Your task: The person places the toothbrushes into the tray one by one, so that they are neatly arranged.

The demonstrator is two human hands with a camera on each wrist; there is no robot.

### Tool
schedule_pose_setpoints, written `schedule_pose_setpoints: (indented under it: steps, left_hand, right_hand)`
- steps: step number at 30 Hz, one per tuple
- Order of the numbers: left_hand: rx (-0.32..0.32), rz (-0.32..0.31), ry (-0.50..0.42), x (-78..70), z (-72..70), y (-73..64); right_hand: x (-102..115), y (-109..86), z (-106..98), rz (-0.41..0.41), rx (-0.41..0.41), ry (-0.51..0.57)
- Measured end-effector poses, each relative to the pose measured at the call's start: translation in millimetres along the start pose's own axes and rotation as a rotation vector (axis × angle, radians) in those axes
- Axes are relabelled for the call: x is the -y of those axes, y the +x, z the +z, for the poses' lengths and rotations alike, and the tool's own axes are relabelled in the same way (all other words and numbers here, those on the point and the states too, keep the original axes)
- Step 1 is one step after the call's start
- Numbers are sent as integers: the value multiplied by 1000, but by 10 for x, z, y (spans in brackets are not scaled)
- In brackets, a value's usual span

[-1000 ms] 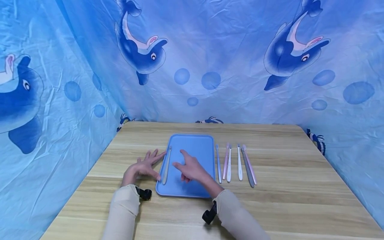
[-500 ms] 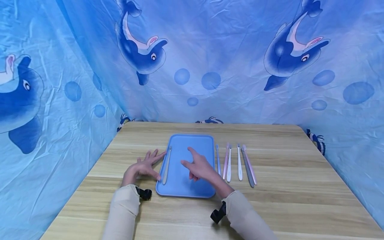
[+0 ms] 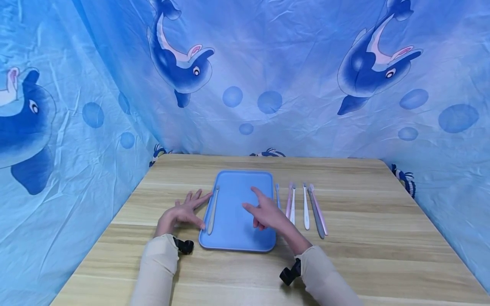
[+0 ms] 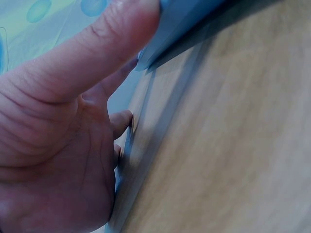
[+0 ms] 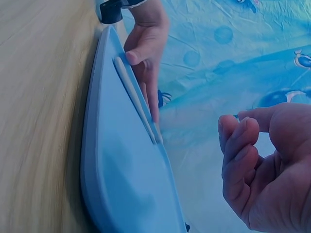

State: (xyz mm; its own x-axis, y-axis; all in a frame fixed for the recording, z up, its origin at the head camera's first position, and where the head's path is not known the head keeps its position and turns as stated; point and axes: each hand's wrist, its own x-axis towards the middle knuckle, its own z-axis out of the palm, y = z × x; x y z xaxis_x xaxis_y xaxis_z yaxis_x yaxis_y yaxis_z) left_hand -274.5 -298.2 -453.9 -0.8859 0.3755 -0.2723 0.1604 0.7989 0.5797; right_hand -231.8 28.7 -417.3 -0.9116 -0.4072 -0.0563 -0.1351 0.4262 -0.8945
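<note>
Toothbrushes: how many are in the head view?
7: one toothbrush in the tray, left; on the table, right: blue brush, first pink, first white, second white, grey brush, second pink.

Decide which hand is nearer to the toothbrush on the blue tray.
Left. The left hand touches the left edge of the blue tray, close beside the toothbrush; the right hand is above the tray's right half, farther away.

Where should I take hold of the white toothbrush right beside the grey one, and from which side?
I'd pinch across the handle of the white toothbrush, toward its near end, coming from above. It lies flat, slim head pointing away, and the gap to the grey toothbrush widens toward that broader near end, so there should be room either side.
</note>
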Motion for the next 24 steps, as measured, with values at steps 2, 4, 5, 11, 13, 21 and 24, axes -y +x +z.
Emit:
schedule_pose_setpoints:
  steps: [2, 4, 5, 11, 13, 21, 24]
  left_hand:
    - [1, 0, -1, 2, 0, 3]
    - [1, -3, -2, 6, 1, 7]
    - [1, -4, -3, 8, 2, 9]
    - [4, -3, 3, 22, 9, 23]
    - [5, 0, 4, 22, 9, 26]
    - [9, -2, -4, 13, 5, 34]
    - [8, 2, -3, 18, 10, 31]
  right_hand:
    - [-23, -19, -30, 2, -3, 0]
    - [-44, -37, -59, 6, -7, 0]
    - [-51, -47, -72, 11, -9, 1]
    - [-87, -114, -164, 30, -25, -15]
    - [-101, -133, -202, 31, -32, -25]
    - [-188, -179, -343, 45, -69, -29]
    - [-228, -192, -386, 56, -72, -20]
